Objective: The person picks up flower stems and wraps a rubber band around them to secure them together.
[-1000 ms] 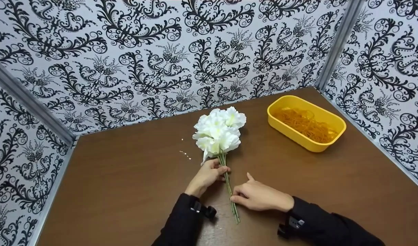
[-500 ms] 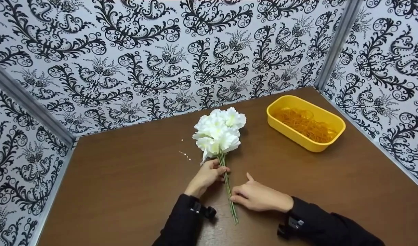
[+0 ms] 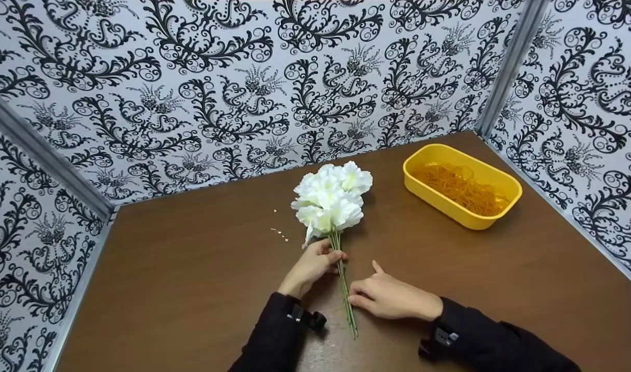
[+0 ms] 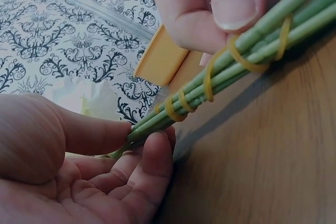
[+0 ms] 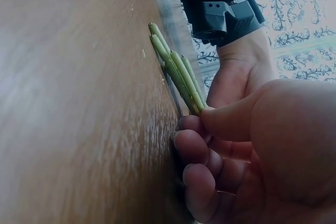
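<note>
hidden: stems [image 3: 345,289] partly under both hands | blurry: blooms [image 4: 86,98] | tiny specks [image 3: 280,233], can't tell

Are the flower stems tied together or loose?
Tied. In the left wrist view a yellow rubber band wraps several times around the green stems, bunching them while both hands pinch them.

Both hands [image 3: 346,281] curled, pinching

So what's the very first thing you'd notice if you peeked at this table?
Probably the bunch of white flowers lying in the middle of the brown table. The left hand and right hand pinch its green stems, which have yellow rubber bands wound round them. A bright yellow tub holding more bands sits at the far right, with swirly black-and-white walls all around.
</note>
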`<state>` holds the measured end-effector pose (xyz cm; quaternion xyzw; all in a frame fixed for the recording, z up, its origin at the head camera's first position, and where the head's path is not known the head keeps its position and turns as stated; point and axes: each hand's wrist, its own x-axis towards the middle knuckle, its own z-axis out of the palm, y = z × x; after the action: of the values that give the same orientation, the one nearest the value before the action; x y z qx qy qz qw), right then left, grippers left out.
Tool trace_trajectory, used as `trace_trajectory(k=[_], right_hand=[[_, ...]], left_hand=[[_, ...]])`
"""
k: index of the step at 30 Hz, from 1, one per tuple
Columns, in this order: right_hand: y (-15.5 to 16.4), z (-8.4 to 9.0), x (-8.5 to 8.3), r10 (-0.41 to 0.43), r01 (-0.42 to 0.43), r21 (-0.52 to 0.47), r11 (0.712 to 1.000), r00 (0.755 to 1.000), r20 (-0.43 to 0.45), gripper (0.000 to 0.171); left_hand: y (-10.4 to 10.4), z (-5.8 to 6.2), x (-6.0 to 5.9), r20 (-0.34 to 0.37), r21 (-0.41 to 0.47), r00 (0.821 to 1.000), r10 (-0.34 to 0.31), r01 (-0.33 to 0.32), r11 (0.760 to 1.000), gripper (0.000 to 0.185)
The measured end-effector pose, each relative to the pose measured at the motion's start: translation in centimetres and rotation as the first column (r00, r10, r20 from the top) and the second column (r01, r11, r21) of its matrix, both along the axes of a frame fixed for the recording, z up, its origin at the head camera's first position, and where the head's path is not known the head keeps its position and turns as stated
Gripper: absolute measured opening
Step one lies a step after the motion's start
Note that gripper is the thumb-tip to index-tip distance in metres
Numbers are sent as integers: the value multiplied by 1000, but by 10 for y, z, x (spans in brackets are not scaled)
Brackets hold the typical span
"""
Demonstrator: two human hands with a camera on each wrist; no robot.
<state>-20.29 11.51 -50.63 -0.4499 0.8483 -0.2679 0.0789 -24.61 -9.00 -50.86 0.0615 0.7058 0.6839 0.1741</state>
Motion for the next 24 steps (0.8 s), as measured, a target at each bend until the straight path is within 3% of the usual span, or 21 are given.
trace_trajectory(k=[16,21,24], right_hand=[[-3,4,-1,-15,13,23,1000,998,56,18],[1,11,0,-11,7,43,999,995,99,16],[6,20,0,-19,14,45,999,993,117,16]], left_hand=[[-3,6,3,14,-9,1000,10,-10,1000,24],[-4,18,12,19,-75,1000,-9,11,997,31],[-9,29,19,-39,-176,999,-27,20,984,42]])
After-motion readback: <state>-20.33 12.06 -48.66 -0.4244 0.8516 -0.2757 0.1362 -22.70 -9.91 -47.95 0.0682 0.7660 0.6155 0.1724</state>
